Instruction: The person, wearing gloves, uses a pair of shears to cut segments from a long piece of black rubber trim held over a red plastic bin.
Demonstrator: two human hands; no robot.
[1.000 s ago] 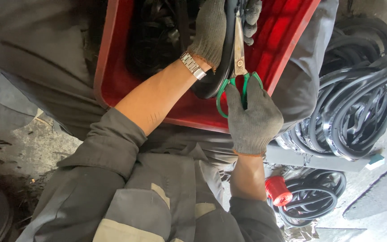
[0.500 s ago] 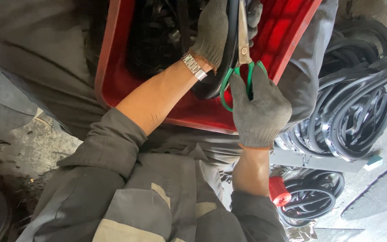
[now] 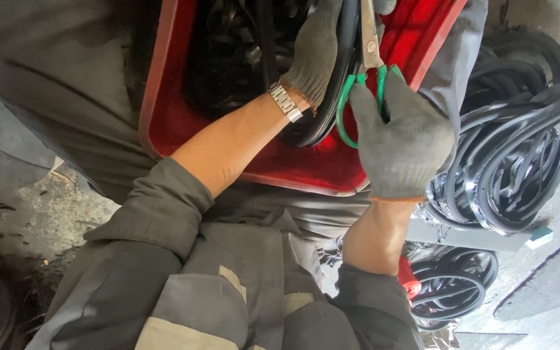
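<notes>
Grey knit gloves on both hands — left hand [image 3: 315,52], right hand [image 3: 400,139] — grey rolled sleeves, metal wristwatch [image 3: 286,102].

You have no labels, signs or screens in view. The one container is the red plastic crate [image 3: 241,162] resting across your lap: rectangular, with a raised rim and rounded corner, plain red walls without any sticker or marking visible. Its upper part runs out of view at the top edge. No boxes, bags or wrapped packages are visible elsewhere.
</notes>
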